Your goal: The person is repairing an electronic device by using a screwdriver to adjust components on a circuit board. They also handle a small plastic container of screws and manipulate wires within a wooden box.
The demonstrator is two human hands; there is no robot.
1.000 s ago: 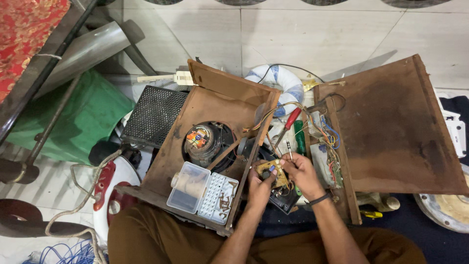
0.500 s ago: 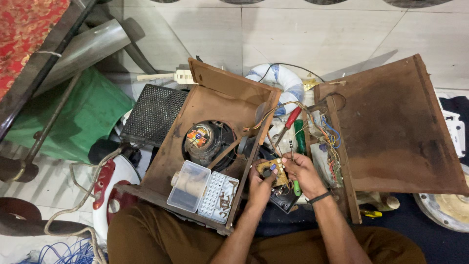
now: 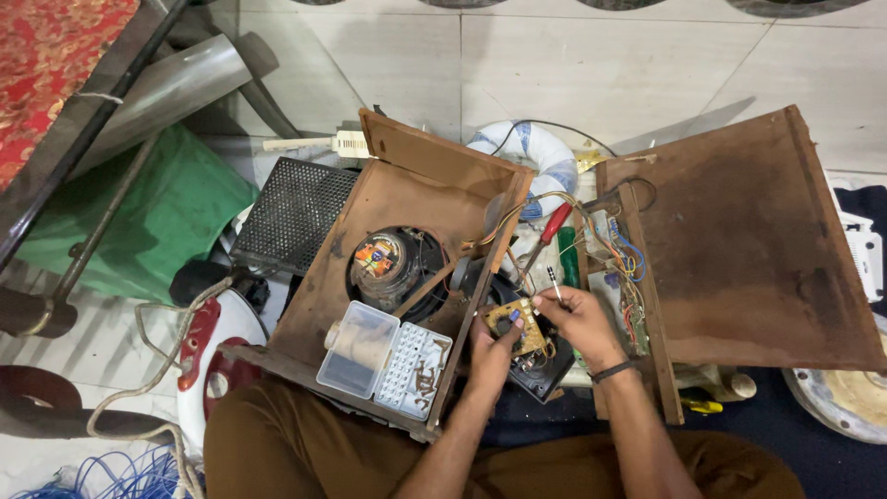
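Head camera, looking straight down over a tiled floor crowded with repair clutter. At near centre, left hand [image 3: 492,348] curled around a small yellowish circuit board [image 3: 517,325], fingers narrow, thumb pressed over the board's near edge. Right hand [image 3: 580,321] just beside it on the right, touching the board's right edge, fingers pinched narrow on a thin metal probe or screwdriver [image 3: 554,281] that sticks up toward the far side; exact kind of tool too small to tell. Dark band on the right wrist [image 3: 612,371]. Board held just above a black object on the floor, between two wooden pieces.

To the left, an open brown wooden cabinet [image 3: 388,194] lying on its back, with a round speaker [image 3: 383,263] in its floor. Resting across its near edge, a clear plastic compartment box [image 3: 383,362] with small parts in it. Left of the cabinet, a black mesh grille [image 3: 294,215]. To the right, a flat brown wooden panel [image 3: 748,240], coloured wires [image 3: 621,261] bunched along its left edge and running back toward the cabinet. Between cabinet and panel, a red-handled screwdriver [image 3: 554,225] and a green-handled one [image 3: 567,268], both lying on the floor. Farther off, a white-and-blue ring-shaped object [image 3: 536,152].

At far left, a green cloth [image 3: 162,217], a grey metal tube [image 3: 176,88] and a red patterned fabric [image 3: 46,55]. At near left, blue wire coils [image 3: 120,476] and a beige cord [image 3: 139,388]. Brown trousers [image 3: 305,444] along the near edge.
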